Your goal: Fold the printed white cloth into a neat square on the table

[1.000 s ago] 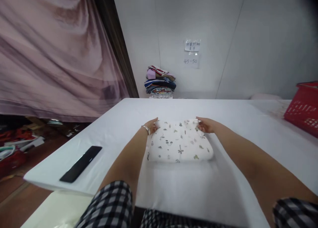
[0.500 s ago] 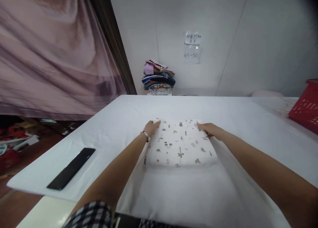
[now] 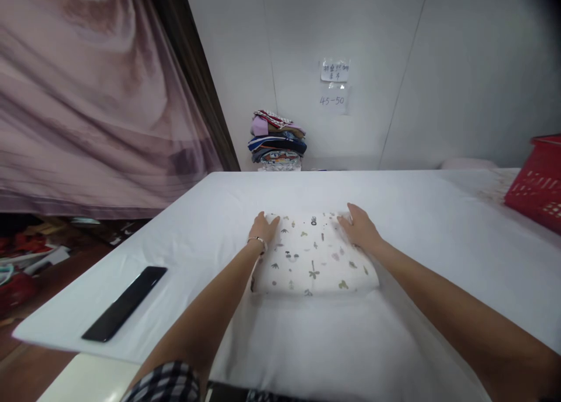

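Note:
A white folded cloth printed with small plants and shapes in muted colours lies flat in front of me. Its kind of garment or fabric piece cannot be made out. My left hand, with a bracelet at the wrist, rests at the cloth's far left corner, thumb on top and fingers apart from it along the side. At the far right corner is my right hand, open, its thumb on the cloth and the fingers stretched past its edge. The undersides of both hands are hidden.
The cloth lies on a white-covered table. A dark flat slab is at the left. Folded fabrics are stacked behind the far edge, a red basket stands at the right, and a pink curtain hangs at the left.
My right hand has opened from its pinch on the corner, its fingers now spread upward. My left thumb and fingers have also come apart. The cloth stays in place.

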A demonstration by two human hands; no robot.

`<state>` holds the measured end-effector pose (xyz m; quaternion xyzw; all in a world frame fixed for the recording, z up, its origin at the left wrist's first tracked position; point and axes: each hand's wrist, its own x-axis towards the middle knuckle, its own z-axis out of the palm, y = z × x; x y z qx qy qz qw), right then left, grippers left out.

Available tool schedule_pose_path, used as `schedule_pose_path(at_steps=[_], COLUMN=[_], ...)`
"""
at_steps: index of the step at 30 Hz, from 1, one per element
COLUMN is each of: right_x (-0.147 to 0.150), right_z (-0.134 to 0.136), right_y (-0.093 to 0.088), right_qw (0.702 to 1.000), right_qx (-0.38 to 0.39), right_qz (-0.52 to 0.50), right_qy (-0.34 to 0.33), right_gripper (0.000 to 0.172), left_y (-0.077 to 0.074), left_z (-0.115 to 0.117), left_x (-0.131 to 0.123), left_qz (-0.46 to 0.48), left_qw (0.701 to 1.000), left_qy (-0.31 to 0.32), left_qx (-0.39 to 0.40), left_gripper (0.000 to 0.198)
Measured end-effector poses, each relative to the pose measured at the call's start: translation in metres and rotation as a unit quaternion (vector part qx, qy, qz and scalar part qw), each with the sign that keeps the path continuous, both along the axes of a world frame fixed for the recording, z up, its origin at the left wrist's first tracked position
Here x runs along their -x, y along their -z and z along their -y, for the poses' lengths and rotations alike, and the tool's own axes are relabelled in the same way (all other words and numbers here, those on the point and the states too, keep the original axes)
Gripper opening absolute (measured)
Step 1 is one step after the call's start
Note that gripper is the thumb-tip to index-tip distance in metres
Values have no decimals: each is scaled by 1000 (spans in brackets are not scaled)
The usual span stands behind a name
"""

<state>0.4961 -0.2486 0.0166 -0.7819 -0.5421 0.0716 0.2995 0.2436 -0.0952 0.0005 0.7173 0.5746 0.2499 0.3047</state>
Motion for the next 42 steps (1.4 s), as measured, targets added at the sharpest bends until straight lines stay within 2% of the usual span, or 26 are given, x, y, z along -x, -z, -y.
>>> schedule_pose_path(at_steps=[2, 4, 7, 9, 11, 14, 17, 20, 26, 30, 33, 36, 42], right_x=[13, 20, 15, 4, -10, -31, -42, -44, -41, -40, -37, -35, -34], right_z=[-2, -5, -12, -16, -18, -17, -18, -22, -28, -31, -36, -43, -46], right_y=[-4, -1, 13, 21, 23, 20, 17, 18, 18, 11, 10, 16, 32], right_qw=[995, 990, 988, 992, 994, 988, 990, 992, 998, 999, 996, 992, 995], right_qx=[-34, 1, 97, 90, 18, -59, -57, -47, 12, 10, 0, 2, -21], right_qz=[56, 79, 40, -32, -102, -138, -126, -115, -35, -47, -85, -102, -78], right_qy=[-73, -117, -110, -82, -35, 30, 31, 2, -42, -16, 34, 69, 57], right_gripper=[57, 58, 65, 62, 52, 36, 29, 23, 12, 5, 5, 3, 7], left_y=[0, 4, 16, 21, 20, 7, -11, -19, -9, -13, -16, -11, 1], left_z=[13, 27, 41, 42, 38, 28, 15, 2, -11, -14, -19, -25, -34], left_x=[-4, -8, -9, -8, -7, -8, -13, -19, -24, -23, -23, -25, -26], left_qz=[-84, -169, -230, -241, -237, -217, -199, -192, -162, -142, -104, -80, -61], left_qw=[991, 967, 948, 947, 949, 959, 956, 941, 938, 948, 967, 979, 977], left_qy=[38, 110, 173, 174, 168, 147, 149, 196, 223, 225, 189, 158, 174], left_qx=[-97, -156, -134, -123, -121, -110, -157, -196, -210, -177, -134, -104, -104], left_gripper=[65, 64, 67, 69, 66, 53, 40, 32, 15, 9, 13, 16, 13])
